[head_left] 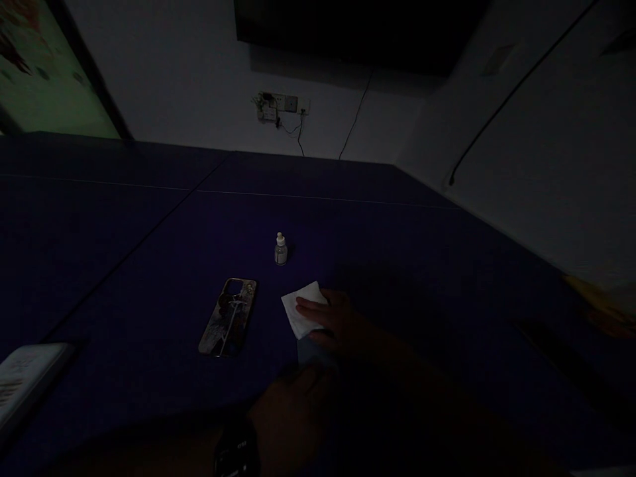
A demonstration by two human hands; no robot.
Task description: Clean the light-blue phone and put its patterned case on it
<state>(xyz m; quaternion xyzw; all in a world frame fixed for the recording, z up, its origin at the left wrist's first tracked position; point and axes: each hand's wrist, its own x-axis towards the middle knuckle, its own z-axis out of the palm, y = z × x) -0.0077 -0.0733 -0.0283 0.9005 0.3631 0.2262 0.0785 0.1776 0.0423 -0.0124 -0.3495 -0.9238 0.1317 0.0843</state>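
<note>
In the dim head view, my right hand (340,319) presses a folded white wipe (298,318) with its fingers. The wipe lies over the upper end of a dark, flat slab (311,354) with a bluish sheen, perhaps a phone; much of it is lost in shadow. At the slab's near end is my left hand (291,414), fingers curled against its edge, with a dark watch (237,454) on the wrist. Left of the wipe lies a patterned phone case (228,318) with a camera cutout. Beyond it stands a small dropper bottle (281,250) with a white cap, upright.
The blue-purple tabletop (149,298) runs back to a wall with sockets (278,104) and cables. A white box (30,374) sits at the left edge. Toward the right are a dim yellow-orange item (603,305) and a hanging cable (517,93).
</note>
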